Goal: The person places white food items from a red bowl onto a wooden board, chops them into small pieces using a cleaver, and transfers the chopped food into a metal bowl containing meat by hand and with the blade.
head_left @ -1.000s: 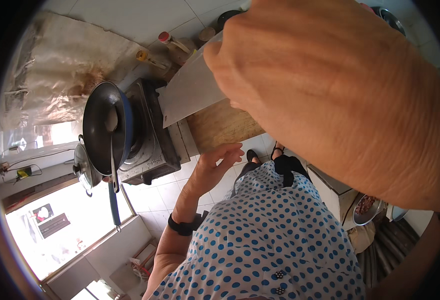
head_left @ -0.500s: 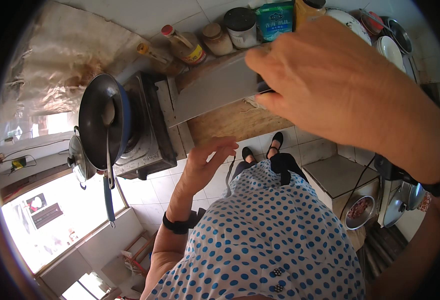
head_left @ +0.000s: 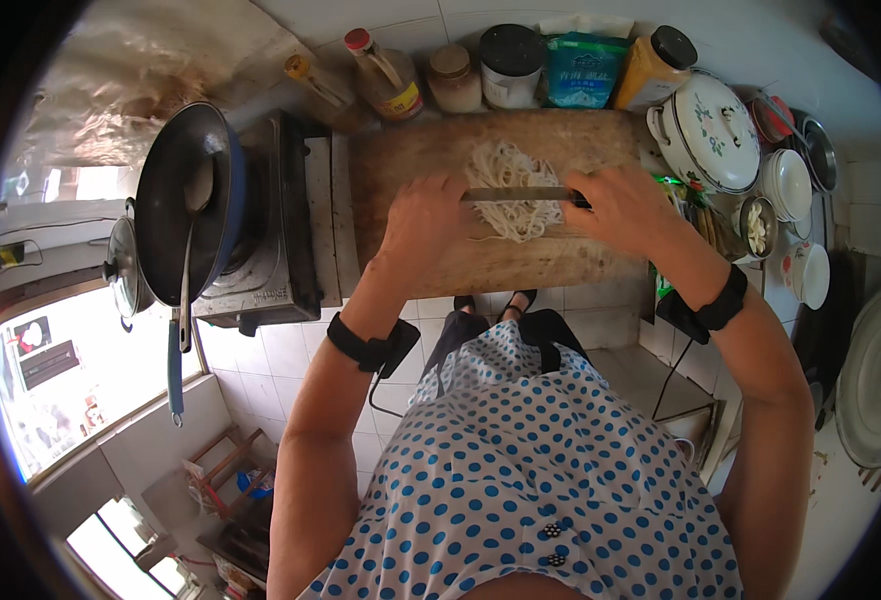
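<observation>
I note right hand (head_left: 623,208) closed on knife (head_left: 516,194), left hand (head_left: 425,216) part-curled at its nine-o'clock end, hold unclear: slip could cut it.

Blue dots near, mixed colours far

The near garment (head_left: 561,470) is white with blue dots. Farther, pale cream strands (head_left: 509,222), a grey knife (head_left: 521,194) and a brown board (head_left: 411,150). Far: a teal packet (head_left: 583,75). Left: a pan (head_left: 176,225), black inside, blue outside. Right: a white pot (head_left: 703,135), green-leaf patterned.

Matt wd brd (head_left: 396,145), metal knife (head_left: 516,194), glossy enam. pot (head_left: 706,135)
</observation>
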`<action>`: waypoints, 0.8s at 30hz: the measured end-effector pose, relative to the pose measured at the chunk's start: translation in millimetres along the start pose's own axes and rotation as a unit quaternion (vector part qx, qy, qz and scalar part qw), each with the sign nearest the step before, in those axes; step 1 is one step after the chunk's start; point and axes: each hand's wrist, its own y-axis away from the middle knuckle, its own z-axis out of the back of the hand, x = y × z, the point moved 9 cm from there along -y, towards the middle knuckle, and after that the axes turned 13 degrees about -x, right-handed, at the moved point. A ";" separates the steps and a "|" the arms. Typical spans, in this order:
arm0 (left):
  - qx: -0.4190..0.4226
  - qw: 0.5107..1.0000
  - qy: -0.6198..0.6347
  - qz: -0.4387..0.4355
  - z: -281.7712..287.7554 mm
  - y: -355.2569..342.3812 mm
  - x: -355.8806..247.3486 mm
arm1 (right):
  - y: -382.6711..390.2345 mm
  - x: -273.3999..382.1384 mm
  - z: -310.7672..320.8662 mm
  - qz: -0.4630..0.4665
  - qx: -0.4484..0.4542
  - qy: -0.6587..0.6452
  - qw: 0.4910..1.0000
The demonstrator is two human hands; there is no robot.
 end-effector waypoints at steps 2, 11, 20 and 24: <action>0.025 0.999 -0.015 0.032 -21.8 -5.0 17.0 | -9.1 -9.5 -9.5 -0.009 0.017 -0.002 1.000; 0.070 0.998 0.010 -0.003 -67.2 -19.2 36.0 | -18.9 -47.1 -56.8 -0.053 0.105 -0.013 0.993; 0.068 0.992 -0.053 -0.089 -70.8 -22.8 9.6 | 8.9 -59.8 -82.9 -0.073 0.082 -0.035 0.993; 0.068 0.993 -0.063 -0.080 -71.3 -22.1 11.9 | 9.2 -58.2 -80.8 -0.074 0.075 -0.006 0.994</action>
